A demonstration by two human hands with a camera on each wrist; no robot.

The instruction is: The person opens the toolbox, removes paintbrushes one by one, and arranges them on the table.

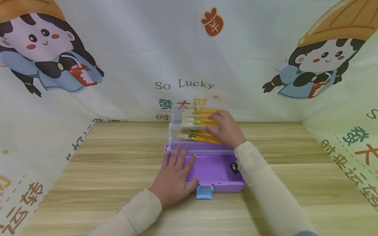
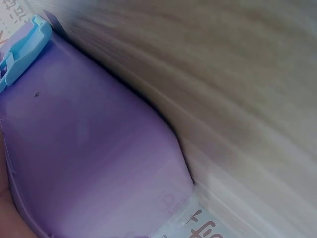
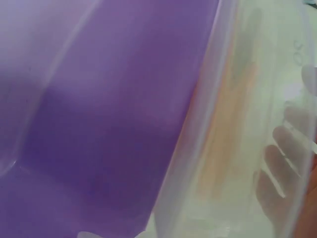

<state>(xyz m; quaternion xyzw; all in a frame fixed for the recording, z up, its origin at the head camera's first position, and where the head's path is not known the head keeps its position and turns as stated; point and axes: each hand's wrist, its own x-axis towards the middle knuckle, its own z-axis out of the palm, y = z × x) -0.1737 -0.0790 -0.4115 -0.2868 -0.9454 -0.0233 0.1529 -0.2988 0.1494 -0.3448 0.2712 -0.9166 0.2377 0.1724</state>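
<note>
A purple plastic box [image 1: 212, 167] lies on the table with its clear lid [image 1: 174, 123] raised at the back. Several paintbrushes [image 1: 196, 122] with pale bristles and yellow-orange handles show in or behind that lid. My right hand [image 1: 228, 129] holds the lid near its right part; through the translucent plastic [image 3: 242, 198] in the right wrist view its fingers [image 3: 282, 168] are visible. With fingers spread, my left hand [image 1: 174, 178] rests on the box's left side and rim. A light-blue latch [image 1: 204, 192] hangs at the front. Inside, at right, lies a small black object [image 1: 234, 167], partly covered by the sleeve.
The box stands on a wood-grain table [image 1: 118, 157]. Printed white cloth [image 1: 133, 49] with cartoon figures and lettering rises behind the table and along both sides.
</note>
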